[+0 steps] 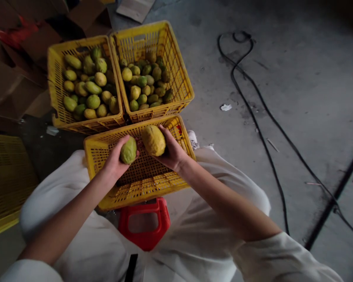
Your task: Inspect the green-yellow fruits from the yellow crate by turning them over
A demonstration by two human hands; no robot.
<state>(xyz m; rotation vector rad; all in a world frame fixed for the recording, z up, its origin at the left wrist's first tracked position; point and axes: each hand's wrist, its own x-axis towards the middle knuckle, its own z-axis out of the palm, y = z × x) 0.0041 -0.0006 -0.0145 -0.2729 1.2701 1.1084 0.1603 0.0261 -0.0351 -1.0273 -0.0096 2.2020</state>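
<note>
Left hand (117, 157) was curled round green fruit (128, 150), right hand (173, 151) gripped bigger yellow fruit (153, 141) at its 2 o'clock, both held over near crate (153, 188). Going by near crate: left crate (91, 126) at 11, right crate (179, 66) at 12, both had more fruit (93, 101) piled in. Red plastic thing (147, 239) sat at 6, black cable (237, 64) lay on floor (306, 78) around 2.

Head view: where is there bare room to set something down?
Free: floor between the far right crate and black cable, around a white scrap; the bottom of the near crate, between left hand and right hand. Crowded: far right crate and far left crate, piled with fruit; cardboard at left.
</note>
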